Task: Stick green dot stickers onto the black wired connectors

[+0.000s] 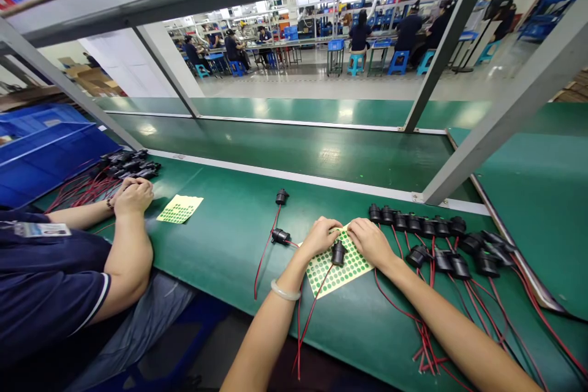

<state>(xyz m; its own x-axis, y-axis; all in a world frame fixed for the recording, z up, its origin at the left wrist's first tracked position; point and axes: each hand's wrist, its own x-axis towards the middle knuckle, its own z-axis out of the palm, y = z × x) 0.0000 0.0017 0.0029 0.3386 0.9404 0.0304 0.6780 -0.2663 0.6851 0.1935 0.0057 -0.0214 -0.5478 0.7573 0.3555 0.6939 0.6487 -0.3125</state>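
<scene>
Under my hands lies a pale yellow sheet of round green stickers (351,269). My left hand (323,235) is closed at the sheet's far edge, fingers bent over it; a pale bangle (285,291) circles that wrist. Close by on the right, my right hand (371,240) pinches the same edge, its fingertips partly hidden. A black cylindrical part (339,253) with red wires rests on the sheet between my forearms. To the left lie two similar parts, a black one (280,236) near my left wrist and another (282,196) farther back.
Rows of black wired parts (428,228) lie to the right. At left, a co-worker's hands (133,196) are near another sticker sheet (180,209), a heap of black parts (128,164) and a blue bin (50,156). A grey metal frame (505,98) rises over the green table.
</scene>
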